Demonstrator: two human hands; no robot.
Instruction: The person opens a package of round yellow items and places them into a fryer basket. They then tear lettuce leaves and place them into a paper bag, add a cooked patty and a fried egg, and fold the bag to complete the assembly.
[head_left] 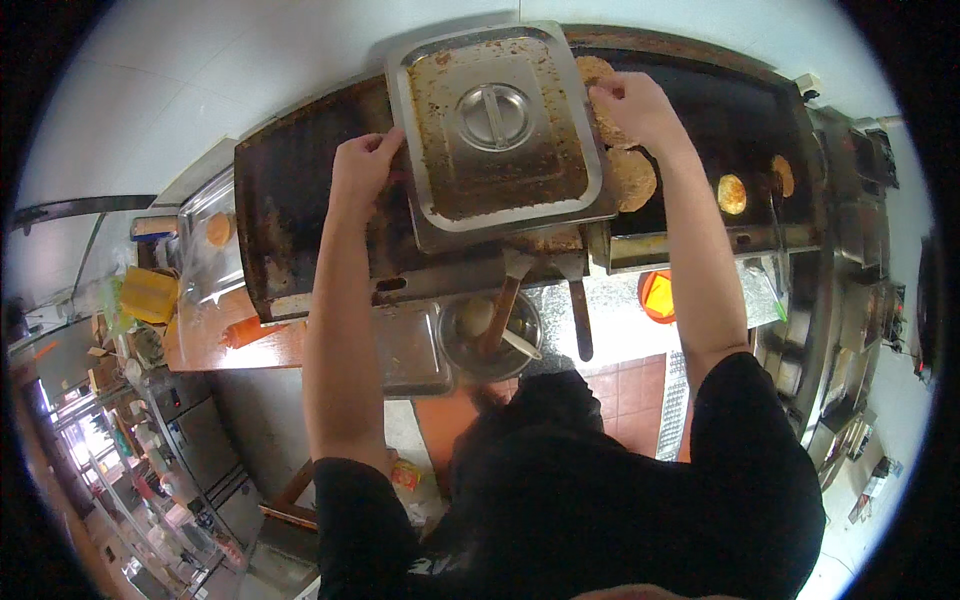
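A rectangular stainless-steel lid [440, 170] with a recessed round handle and brown stains lies over a pan on the dark griddle [300, 200]. My left hand [362, 172] grips the lid's left edge between thumb and fingers. At its upper right edge my right hand [638, 110] is closed, fingertips against the rim and partly hidden. Close under that hand, browned round flatbreads [632, 180] lie along the lid's right side, partly covered by it.
Two scrapers [580, 310] rest on the griddle's front edge. Below stand a metal bowl [532, 322] with utensils and a steel tray [410, 350]. Farther right lie a pale round patty [732, 194], a brown one [783, 176] and a red bowl [645, 300] with something yellow.
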